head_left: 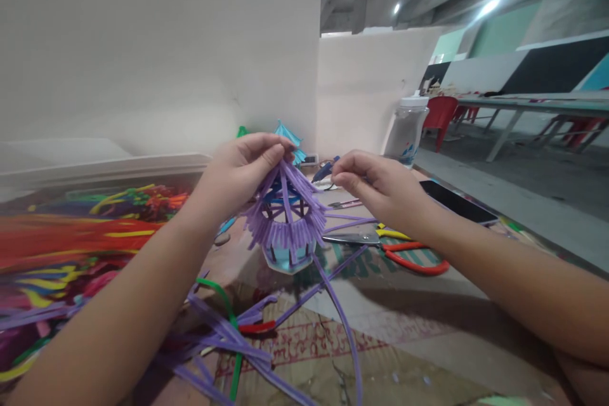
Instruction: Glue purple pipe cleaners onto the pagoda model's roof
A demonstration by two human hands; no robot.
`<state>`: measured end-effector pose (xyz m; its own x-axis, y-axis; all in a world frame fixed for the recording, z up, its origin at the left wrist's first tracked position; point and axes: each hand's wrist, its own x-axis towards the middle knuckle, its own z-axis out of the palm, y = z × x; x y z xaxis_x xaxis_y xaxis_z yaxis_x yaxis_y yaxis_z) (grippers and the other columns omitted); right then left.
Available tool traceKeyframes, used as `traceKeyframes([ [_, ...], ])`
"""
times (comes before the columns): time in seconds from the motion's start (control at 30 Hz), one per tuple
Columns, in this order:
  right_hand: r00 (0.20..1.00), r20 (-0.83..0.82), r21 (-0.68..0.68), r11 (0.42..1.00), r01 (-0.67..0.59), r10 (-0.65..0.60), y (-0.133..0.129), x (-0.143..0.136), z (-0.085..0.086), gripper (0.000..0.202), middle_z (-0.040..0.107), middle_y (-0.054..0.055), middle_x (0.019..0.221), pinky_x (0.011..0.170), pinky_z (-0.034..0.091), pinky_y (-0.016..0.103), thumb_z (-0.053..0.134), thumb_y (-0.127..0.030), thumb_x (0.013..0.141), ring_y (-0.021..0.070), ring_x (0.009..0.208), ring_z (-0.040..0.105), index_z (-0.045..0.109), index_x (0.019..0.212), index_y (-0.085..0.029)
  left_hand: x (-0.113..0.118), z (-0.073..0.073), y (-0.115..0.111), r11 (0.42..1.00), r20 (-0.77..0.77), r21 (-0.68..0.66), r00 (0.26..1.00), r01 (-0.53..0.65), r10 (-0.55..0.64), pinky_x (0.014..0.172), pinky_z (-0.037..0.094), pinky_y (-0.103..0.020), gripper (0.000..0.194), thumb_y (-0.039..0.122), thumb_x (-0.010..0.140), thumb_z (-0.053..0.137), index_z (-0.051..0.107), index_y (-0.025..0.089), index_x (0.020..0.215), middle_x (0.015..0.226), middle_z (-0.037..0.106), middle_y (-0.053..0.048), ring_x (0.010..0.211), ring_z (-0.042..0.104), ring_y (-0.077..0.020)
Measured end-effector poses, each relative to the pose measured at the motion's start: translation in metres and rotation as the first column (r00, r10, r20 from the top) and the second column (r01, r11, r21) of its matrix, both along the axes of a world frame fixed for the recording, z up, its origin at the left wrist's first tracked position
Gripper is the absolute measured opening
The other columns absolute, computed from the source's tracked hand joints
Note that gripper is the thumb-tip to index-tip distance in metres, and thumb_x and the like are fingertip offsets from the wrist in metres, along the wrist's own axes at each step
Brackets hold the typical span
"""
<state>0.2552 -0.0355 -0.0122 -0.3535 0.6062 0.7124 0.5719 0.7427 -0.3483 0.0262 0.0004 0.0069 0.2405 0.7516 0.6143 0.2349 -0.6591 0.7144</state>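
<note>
A small pavilion model (288, 228) with a purple fringed two-tier roof stands on a pale blue base, apparently made of pipe cleaners. At the tip of its roof, my left hand (250, 162) is closed in a pinch, and the fingers hide the peak. My right hand (375, 184) is held to the right of the roof, thumb and fingers pressed together. Just beyond its fingertips shows a small dark blue object (324, 170); I cannot tell whether the hand touches it. Scissors (404, 247) with red and yellow handles lie below my right hand.
Loose purple pipe cleaners (340, 311) and a green strip (235, 368) lie in front. Colourful strips fill the left side by a bin (143, 168). A turquoise model (288, 133) stands behind. At right are a clear bottle (406, 130) and a phone (457, 203).
</note>
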Motion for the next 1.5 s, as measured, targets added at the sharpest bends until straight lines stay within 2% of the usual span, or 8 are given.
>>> traceKeyframes([
  [0.3, 0.994, 0.109, -0.069, 0.998, -0.005, 0.012, 0.019, 0.006, -0.010, 0.009, 0.072, 0.005, 0.087, 0.073, 0.047, 0.030, 0.058, -0.015, 0.088, 0.0166, 0.082, 0.065, 0.066, 0.086, -0.018, -0.017, 0.003, 0.016, 0.987, 0.008, 0.051, 0.988, -0.153, 0.153, 0.067, 0.052, -0.025, 0.033, 0.046, 0.084, 0.070, 0.076, 0.017, 0.100, 0.091, 0.075, -0.006, 0.076, 0.067, -0.0170],
  [0.53, 0.963, 0.252, -0.206, 0.967, 0.146, -0.092, 0.024, 0.007, -0.015, 0.020, 0.071, 0.002, 0.079, 0.065, 0.043, 0.028, 0.055, -0.016, 0.090, 0.0157, 0.071, 0.063, 0.069, 0.105, -0.020, -0.018, 0.004, 0.016, 0.968, -0.027, 0.110, 0.973, -0.225, 0.229, 0.076, 0.056, -0.029, 0.030, 0.042, 0.086, 0.068, 0.076, 0.016, 0.099, 0.093, 0.076, -0.007, 0.085, 0.070, -0.0202],
  [0.67, 0.948, 0.291, -0.155, 0.971, 0.182, -0.131, 0.024, 0.006, -0.014, 0.023, 0.071, 0.005, 0.082, 0.061, 0.039, 0.028, 0.049, -0.025, 0.096, 0.0157, 0.067, 0.058, 0.068, 0.106, -0.018, -0.018, 0.004, 0.018, 0.974, -0.023, 0.104, 0.978, -0.202, 0.206, 0.080, 0.056, -0.029, 0.029, 0.041, 0.086, 0.068, 0.076, 0.017, 0.099, 0.095, 0.077, -0.006, 0.087, 0.071, -0.0202],
  [0.77, 0.964, 0.236, -0.105, 0.984, 0.147, -0.118, 0.027, 0.008, -0.016, 0.023, 0.071, 0.006, 0.089, 0.064, 0.040, 0.028, 0.049, -0.017, 0.092, 0.0160, 0.072, 0.060, 0.069, 0.104, -0.018, -0.018, 0.003, 0.018, 0.975, -0.030, 0.090, 0.978, -0.201, 0.205, 0.080, 0.056, -0.029, 0.028, 0.041, 0.086, 0.067, 0.076, 0.018, 0.099, 0.095, 0.077, -0.006, 0.088, 0.071, -0.0202],
  [0.83, 0.975, 0.209, -0.069, 0.993, 0.097, -0.080, 0.030, 0.009, -0.017, 0.026, 0.070, 0.005, 0.089, 0.068, 0.041, 0.028, 0.047, -0.006, 0.082, 0.0159, 0.077, 0.060, 0.068, 0.093, -0.018, -0.018, 0.003, 0.017, 0.976, -0.034, 0.086, 0.978, -0.202, 0.205, 0.079, 0.056, -0.028, 0.027, 0.041, 0.087, 0.066, 0.076, 0.019, 0.099, 0.095, 0.077, -0.005, 0.087, 0.070, -0.0201],
  [0.97, 0.977, 0.208, -0.064, 0.996, 0.055, -0.041, 0.033, 0.011, -0.019, 0.022, 0.059, -0.001, 0.065, 0.062, 0.037, 0.027, 0.044, -0.001, 0.070, 0.0140, 0.065, 0.054, 0.056, 0.064, -0.019, -0.017, 0.003, 0.015, 0.980, -0.026, 0.099, 0.984, -0.172, 0.175, 0.077, 0.055, -0.028, 0.026, 0.041, 0.087, 0.068, 0.076, 0.019, 0.098, 0.094, 0.077, -0.005, 0.085, 0.070, -0.0192],
  [1.2, 0.981, 0.180, 0.086, 0.993, -0.086, 0.069, 0.028, 0.009, -0.018, 0.019, 0.064, 0.006, 0.090, 0.077, 0.044, 0.032, 0.046, -0.008, 0.090, 0.0175, 0.086, 0.058, 0.061, 0.086, -0.019, -0.015, 0.003, 0.012, 0.977, -0.036, 0.125, 0.984, -0.170, 0.176, 0.078, 0.054, -0.028, 0.025, 0.040, 0.088, 0.068, 0.077, 0.020, 0.099, 0.095, 0.077, -0.005, 0.085, 0.069, -0.0185],
  [1.5, 0.981, 0.188, 0.117, 0.991, -0.067, 0.044, 0.028, 0.005, -0.022, 0.015, 0.064, 0.006, 0.088, 0.072, 0.044, 0.030, 0.047, -0.010, 0.092, 0.0167, 0.080, 0.057, 0.060, 0.092, -0.018, -0.013, 0.001, 0.012, 0.973, -0.094, 0.158, 0.978, -0.171, 0.187, 0.079, 0.053, -0.029, 0.026, 0.042, 0.090, 0.064, 0.077, 0.021, 0.099, 0.095, 0.076, -0.005, 0.087, 0.069, -0.0199],
])
